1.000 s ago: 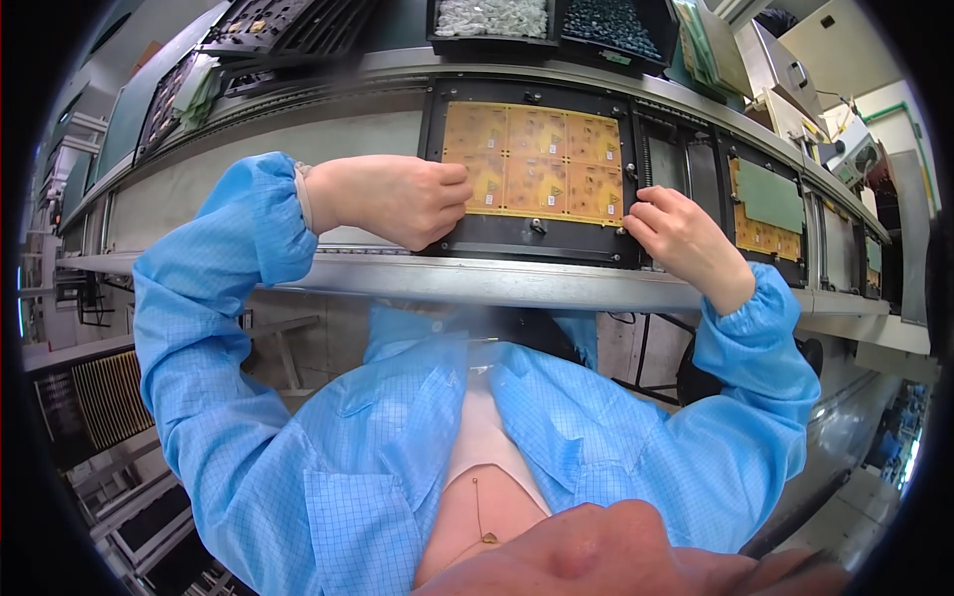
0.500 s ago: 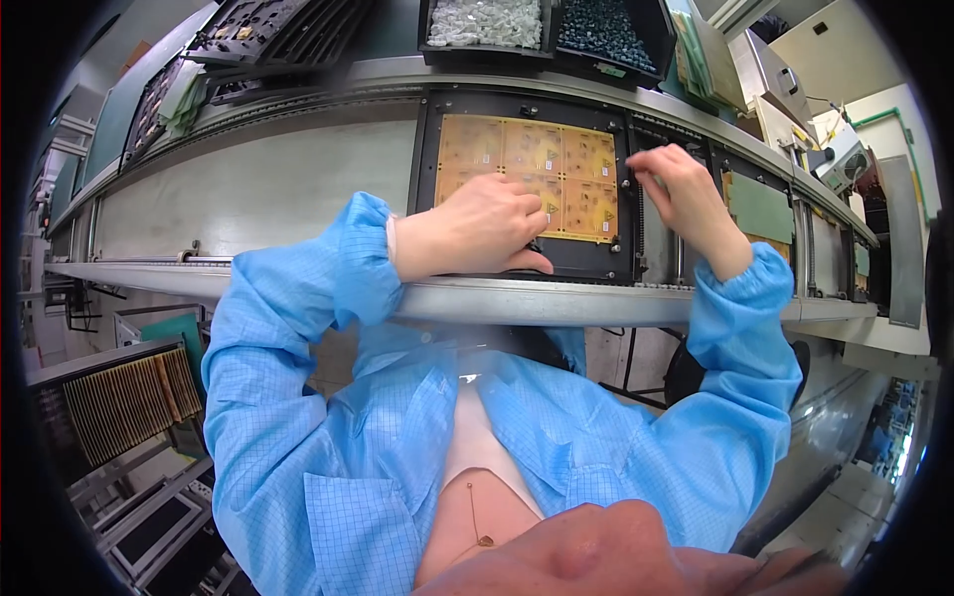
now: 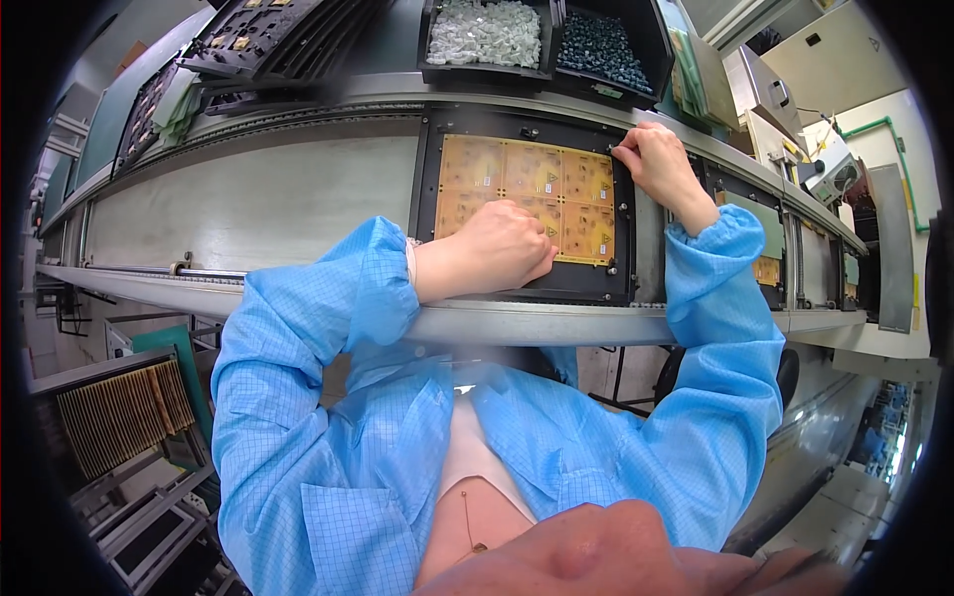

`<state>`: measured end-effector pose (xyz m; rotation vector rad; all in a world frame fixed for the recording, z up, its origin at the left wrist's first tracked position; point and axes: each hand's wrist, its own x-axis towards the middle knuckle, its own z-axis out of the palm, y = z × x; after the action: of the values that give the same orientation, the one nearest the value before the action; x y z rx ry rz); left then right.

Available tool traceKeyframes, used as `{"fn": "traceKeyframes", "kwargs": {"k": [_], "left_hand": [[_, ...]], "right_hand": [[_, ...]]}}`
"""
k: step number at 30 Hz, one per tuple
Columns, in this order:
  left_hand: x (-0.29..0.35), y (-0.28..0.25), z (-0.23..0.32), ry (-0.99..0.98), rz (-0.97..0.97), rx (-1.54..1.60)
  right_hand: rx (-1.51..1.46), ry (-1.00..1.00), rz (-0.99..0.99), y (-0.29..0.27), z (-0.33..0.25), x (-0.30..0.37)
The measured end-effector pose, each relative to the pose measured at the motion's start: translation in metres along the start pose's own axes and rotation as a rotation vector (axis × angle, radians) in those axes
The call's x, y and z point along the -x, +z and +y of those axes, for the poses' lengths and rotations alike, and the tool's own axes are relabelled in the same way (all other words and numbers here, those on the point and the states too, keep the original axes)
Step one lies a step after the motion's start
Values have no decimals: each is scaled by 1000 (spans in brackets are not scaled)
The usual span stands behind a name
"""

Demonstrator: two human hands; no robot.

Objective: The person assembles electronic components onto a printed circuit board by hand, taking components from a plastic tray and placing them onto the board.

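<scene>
A yellow-brown circuit board panel (image 3: 586,179), divided into several printed sections, lies in a black carrier frame (image 3: 428,189) on the conveyor line. Over its lower left part rests my left hand (image 3: 487,248), fingers curled under; whatever they may hold is hidden beneath the hand. At the frame's upper right corner, my right hand (image 3: 658,167) pinches a small clip with thumb and forefinger, the clip mostly covered by the fingertips. Similar small clips show along the frame's edges, one (image 3: 530,132) at the top and another (image 3: 623,207) on the right side.
Two black bins stand behind the line, one with white parts (image 3: 485,32), one with dark blue parts (image 3: 603,52). Stacked black trays (image 3: 273,40) lie far left. Another carrier with a green sheet (image 3: 757,223) sits rightward. A metal rail (image 3: 556,323) runs along the near side.
My right hand has moved up and left to the frame's corner, its fingers closing together. My left hand's thumb has drawn in. The carrier appears slightly lower in view.
</scene>
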<state>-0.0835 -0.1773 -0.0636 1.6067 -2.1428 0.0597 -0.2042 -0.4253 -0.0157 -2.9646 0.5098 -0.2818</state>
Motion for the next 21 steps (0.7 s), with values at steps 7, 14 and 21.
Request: {"fn": "traceKeyframes", "kwargs": {"k": [7,14,21], "left_hand": [[1,-1,1,-27,-65,29],[18,-64,-72,-226,61,-347],[17,-98,-114,137,-153,-652]], "right_hand": [[2,149,-71,-1,-13,-4],[76,36,80,-11,-21,0],[-162,-274,174,27,-69,-35]]}}
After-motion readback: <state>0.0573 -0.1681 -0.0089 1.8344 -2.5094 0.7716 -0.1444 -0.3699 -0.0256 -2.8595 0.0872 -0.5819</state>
